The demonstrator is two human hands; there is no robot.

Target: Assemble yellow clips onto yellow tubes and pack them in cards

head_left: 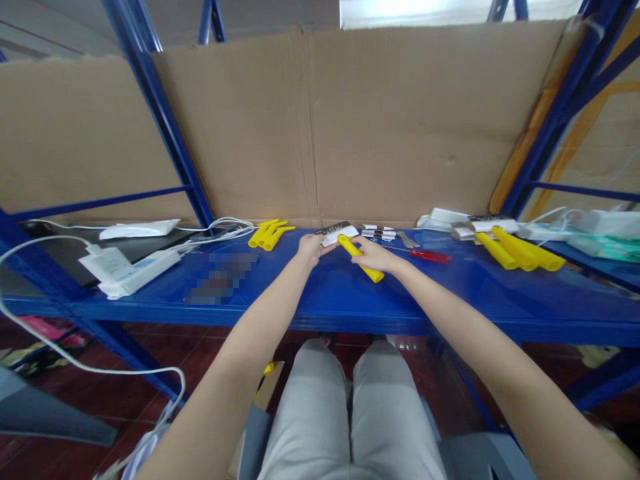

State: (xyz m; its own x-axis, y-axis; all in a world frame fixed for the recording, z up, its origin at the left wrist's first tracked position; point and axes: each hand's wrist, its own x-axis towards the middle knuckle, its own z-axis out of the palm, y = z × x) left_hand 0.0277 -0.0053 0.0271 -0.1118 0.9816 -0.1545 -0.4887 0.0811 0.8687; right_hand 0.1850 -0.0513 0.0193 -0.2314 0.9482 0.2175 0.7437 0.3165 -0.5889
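In the head view, my left hand (311, 249) is closed on the edge of a small black-and-white card packet (340, 233) above the blue table. My right hand (368, 252) grips a yellow tube-shaped handle (371, 272), its far end against the packet and its wider end pointing down toward me. Where the two pieces meet is too small to make out. Just beyond my right hand lie several similar black-and-white packets (379, 233). A screwdriver with a red handle (430, 257) rests to the right, near a small flat metal piece (407, 240).
Several yellow handles (270, 235) lie at the back left. More yellow handles (520, 252) rest on packets at right. A white power strip (140, 273) with cables occupies the left side. A cardboard panel (400, 127) stands behind the blue table (310, 293).
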